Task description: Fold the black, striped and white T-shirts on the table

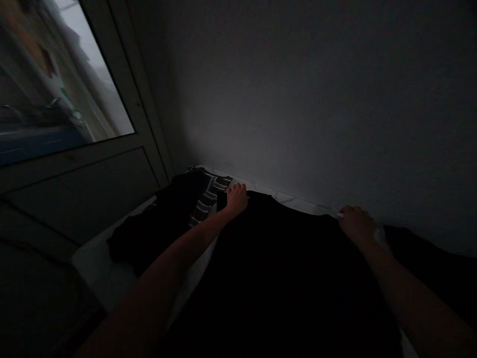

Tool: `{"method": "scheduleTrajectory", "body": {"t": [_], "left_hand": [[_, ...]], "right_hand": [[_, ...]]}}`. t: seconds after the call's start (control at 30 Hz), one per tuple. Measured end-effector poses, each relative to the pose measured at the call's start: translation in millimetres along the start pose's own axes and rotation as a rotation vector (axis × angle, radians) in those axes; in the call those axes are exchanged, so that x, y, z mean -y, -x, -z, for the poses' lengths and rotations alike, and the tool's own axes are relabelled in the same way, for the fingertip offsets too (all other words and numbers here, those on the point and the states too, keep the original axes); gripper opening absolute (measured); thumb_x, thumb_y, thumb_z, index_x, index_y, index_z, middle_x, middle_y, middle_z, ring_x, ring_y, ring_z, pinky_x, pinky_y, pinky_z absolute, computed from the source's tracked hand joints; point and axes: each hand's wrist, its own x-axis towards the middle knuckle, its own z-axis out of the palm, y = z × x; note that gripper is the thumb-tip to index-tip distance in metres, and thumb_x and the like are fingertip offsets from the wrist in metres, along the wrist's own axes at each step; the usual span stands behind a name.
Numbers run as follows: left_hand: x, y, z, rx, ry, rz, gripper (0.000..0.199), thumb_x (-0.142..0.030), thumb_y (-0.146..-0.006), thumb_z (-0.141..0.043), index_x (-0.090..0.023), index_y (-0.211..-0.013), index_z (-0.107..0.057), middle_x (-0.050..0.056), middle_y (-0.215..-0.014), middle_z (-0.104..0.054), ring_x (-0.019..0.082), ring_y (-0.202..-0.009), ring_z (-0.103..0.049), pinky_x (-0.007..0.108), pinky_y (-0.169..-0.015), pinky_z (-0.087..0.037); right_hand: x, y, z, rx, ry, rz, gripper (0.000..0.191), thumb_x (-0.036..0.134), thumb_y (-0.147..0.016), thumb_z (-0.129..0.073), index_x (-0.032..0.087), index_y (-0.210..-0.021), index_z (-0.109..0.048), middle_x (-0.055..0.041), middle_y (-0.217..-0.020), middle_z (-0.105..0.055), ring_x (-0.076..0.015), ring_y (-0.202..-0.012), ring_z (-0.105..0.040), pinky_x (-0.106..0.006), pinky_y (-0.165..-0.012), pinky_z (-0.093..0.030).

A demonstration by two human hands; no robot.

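Note:
A large black garment (294,278) lies spread out in front of me, its top edge toward the wall. At its upper left corner my left hand (237,197) is closed, with the fingers curled over the cloth. My right hand (357,223) is at the upper right corner, its fingers bent around the edge, where a small white bit shows by the fingertips. The room is dark, so folds in the black cloth are hidden.
Dark clothing (164,219) and a striped cloth (210,196) lie to the left on a pale surface (100,266). More black cloth (428,253) is at the right. A grey wall (283,99) stands behind, and a framed door (122,164) with glass is at the left.

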Motion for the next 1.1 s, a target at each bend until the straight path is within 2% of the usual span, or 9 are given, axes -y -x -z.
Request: {"method": "scheduleTrajectory", "body": {"t": [0.17,0.3,0.37,0.47,0.57,0.63,0.73,0.93,1.1], "left_hand": [[35.5,103.5,30.3,0.111,-0.029,-0.014,0.042,-0.046,-0.090,-0.061,-0.011,-0.113,-0.062,0.018,-0.115,-0.065,0.033,-0.113,-0.059,0.043,-0.095,-0.044],[51.6,170.8,39.5,0.249,-0.015,0.034,0.049,-0.051,-0.091,-0.057,-0.007,-0.113,-0.063,0.020,-0.113,-0.066,0.035,-0.112,-0.060,0.045,-0.094,-0.046],[51.1,193.0,40.5,0.266,0.012,0.082,0.049,-0.051,-0.090,-0.058,-0.007,-0.114,-0.063,0.020,-0.116,-0.064,0.035,-0.114,-0.058,0.045,-0.095,-0.045],[46.4,216.6,40.9,0.272,0.065,0.126,0.045,-0.047,-0.089,-0.060,-0.009,-0.114,-0.063,0.019,-0.120,-0.063,0.035,-0.118,-0.055,0.045,-0.097,-0.044],[43.9,232.3,40.7,0.302,0.117,0.156,0.037,-0.043,-0.089,-0.058,-0.012,-0.108,-0.066,0.017,-0.121,-0.062,0.033,-0.119,-0.053,0.045,-0.097,-0.043],[43.9,239.3,40.6,0.319,0.155,0.165,0.030,-0.037,-0.088,-0.057,-0.014,-0.104,-0.067,0.015,-0.120,-0.062,0.032,-0.120,-0.052,0.044,-0.098,-0.043],[42.0,247.6,44.0,0.331,0.243,0.144,0.021,-0.024,-0.085,-0.054,-0.018,-0.103,-0.063,0.011,-0.116,-0.064,0.026,-0.114,-0.057,0.037,-0.095,-0.044],[10.5,270.3,72.7,0.458,0.395,0.061,0.030,-0.011,-0.083,-0.049,-0.023,-0.110,-0.053,0.006,-0.102,-0.069,0.023,-0.093,-0.068,0.032,-0.077,-0.047],[-28.4,287.9,85.2,0.582,0.381,-0.095,0.044,-0.004,-0.083,-0.043,-0.023,-0.122,-0.051,0.009,-0.112,-0.071,0.027,-0.099,-0.070,0.036,-0.079,-0.049]], "right_hand": [[183.7,-21.3,15.5,0.212,-0.300,0.386,0.023,0.013,-0.088,-0.056,0.014,-0.108,-0.068,-0.0172,-0.118,-0.063,-0.0271,-0.114,-0.060,-0.040,-0.101,-0.045],[320.9,-18.7,8.7,0.315,-0.403,0.550,0.035,0.006,-0.084,-0.062,0.018,-0.117,-0.066,-0.0104,-0.127,-0.063,-0.0207,-0.119,-0.059,-0.031,-0.103,-0.045],[361.5,-14.9,1.3,0.374,-0.422,0.573,0.035,0.005,-0.081,-0.067,0.018,-0.114,-0.068,-0.0103,-0.121,-0.066,-0.0216,-0.114,-0.062,-0.031,-0.099,-0.048],[389.2,-10.5,-6.6,0.456,-0.442,0.566,0.025,0.022,-0.088,-0.070,0.017,-0.112,-0.066,-0.0088,-0.115,-0.067,-0.0215,-0.103,-0.065,-0.037,-0.091,-0.054],[388.7,-11.3,-6.0,0.474,-0.492,0.528,0.022,0.033,-0.093,-0.066,0.017,-0.108,-0.067,-0.0061,-0.111,-0.068,-0.0199,-0.098,-0.066,-0.039,-0.087,-0.055],[377.8,-15.4,-0.6,0.429,-0.553,0.481,0.011,0.022,-0.085,-0.071,0.019,-0.095,-0.071,-0.0049,-0.102,-0.072,-0.0205,-0.098,-0.067,-0.034,-0.089,-0.053],[347.9,-25.5,13.2,0.297,-0.671,0.374,0.020,0.007,-0.071,-0.064,0.020,-0.084,-0.073,-0.0043,-0.097,-0.075,-0.0214,-0.100,-0.067,-0.030,-0.092,-0.050],[246.2,-32.9,41.8,0.069,-0.896,0.118,0.026,0.015,-0.068,-0.046,0.017,-0.083,-0.068,-0.0055,-0.092,-0.075,-0.0172,-0.083,-0.068,-0.031,-0.081,-0.053],[162.5,-2.1,44.1,-0.020,-0.914,-0.095,0.020,0.021,-0.061,-0.043,0.020,-0.067,-0.062,-0.0043,-0.074,-0.071,-0.0199,-0.079,-0.065,-0.031,-0.078,-0.051]]}}
